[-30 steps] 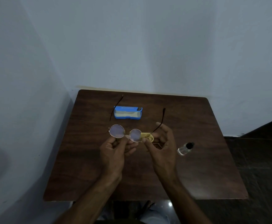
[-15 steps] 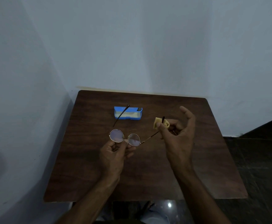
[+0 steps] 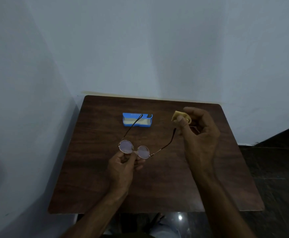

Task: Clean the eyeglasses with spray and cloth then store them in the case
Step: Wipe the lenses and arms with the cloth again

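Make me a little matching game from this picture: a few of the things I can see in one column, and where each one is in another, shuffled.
Things:
1. glasses
2. cloth
3. case
4. table

Places:
A. lying open on the table, far side
B. pinched in the right hand, raised
C. held at the bridge by the left hand, arms unfolded
D. against the wall, under everything

Pairs: 1-C, 2-B, 3-A, 4-D
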The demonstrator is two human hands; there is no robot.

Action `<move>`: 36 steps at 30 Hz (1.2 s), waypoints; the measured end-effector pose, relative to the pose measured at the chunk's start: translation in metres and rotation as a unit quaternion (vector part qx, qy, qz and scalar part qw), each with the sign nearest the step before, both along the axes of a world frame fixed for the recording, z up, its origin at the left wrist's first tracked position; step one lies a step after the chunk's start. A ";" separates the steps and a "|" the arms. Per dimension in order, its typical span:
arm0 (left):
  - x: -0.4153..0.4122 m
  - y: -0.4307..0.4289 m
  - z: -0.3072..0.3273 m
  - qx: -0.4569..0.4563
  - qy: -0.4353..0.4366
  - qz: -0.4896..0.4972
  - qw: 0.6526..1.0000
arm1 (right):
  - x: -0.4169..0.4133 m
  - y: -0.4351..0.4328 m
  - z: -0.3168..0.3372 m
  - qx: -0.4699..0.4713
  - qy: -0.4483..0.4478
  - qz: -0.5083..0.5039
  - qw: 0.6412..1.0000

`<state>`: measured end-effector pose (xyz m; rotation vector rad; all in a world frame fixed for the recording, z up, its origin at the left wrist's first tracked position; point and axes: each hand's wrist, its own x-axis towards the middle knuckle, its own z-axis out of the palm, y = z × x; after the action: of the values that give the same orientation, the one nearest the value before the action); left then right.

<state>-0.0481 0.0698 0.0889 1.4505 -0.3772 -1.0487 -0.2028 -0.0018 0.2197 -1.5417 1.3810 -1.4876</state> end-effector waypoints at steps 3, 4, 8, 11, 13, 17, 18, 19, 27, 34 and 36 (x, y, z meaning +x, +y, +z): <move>-0.001 -0.002 0.000 0.004 0.022 0.004 1.000 | 0.013 0.014 -0.001 -0.015 -0.022 0.066 0.997; -0.001 -0.003 0.000 0.007 0.026 0.004 1.000 | 0.021 0.019 -0.004 0.000 -0.039 0.093 0.995; -0.004 -0.002 0.003 0.006 -0.014 -0.016 1.000 | 0.057 0.033 -0.033 0.166 -0.078 0.140 0.973; -0.002 0.001 0.002 0.016 -0.105 -0.035 0.994 | 0.072 0.033 -0.053 0.265 -0.051 0.167 0.948; 0.000 0.002 0.000 0.026 -0.124 -0.033 0.991 | 0.077 0.030 -0.057 0.283 -0.048 0.187 0.940; 0.004 0.005 -0.002 0.013 -0.130 -0.042 0.991 | 0.082 0.023 -0.054 0.289 -0.013 0.204 0.935; 0.004 0.005 -0.001 0.013 -0.133 -0.044 0.990 | 0.082 0.021 -0.053 0.287 0.011 0.201 0.936; 0.005 0.004 -0.001 0.018 -0.136 -0.045 0.989 | 0.082 0.020 -0.053 0.282 0.037 0.198 0.938; 0.008 -0.004 0.003 0.025 -0.164 -0.042 0.985 | 0.081 0.018 -0.055 0.283 -0.012 0.238 0.929; 0.008 -0.009 -0.001 0.043 -0.209 -0.037 0.976 | 0.086 0.013 -0.066 0.296 -0.009 0.262 0.919; 0.007 -0.011 -0.001 0.065 -0.214 -0.045 0.974 | 0.089 0.013 -0.070 0.295 -0.016 0.254 0.921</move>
<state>-0.0409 0.0584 0.0880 1.7943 -0.6971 -0.8371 -0.1136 0.0111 0.1498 -1.3246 1.1414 -0.6899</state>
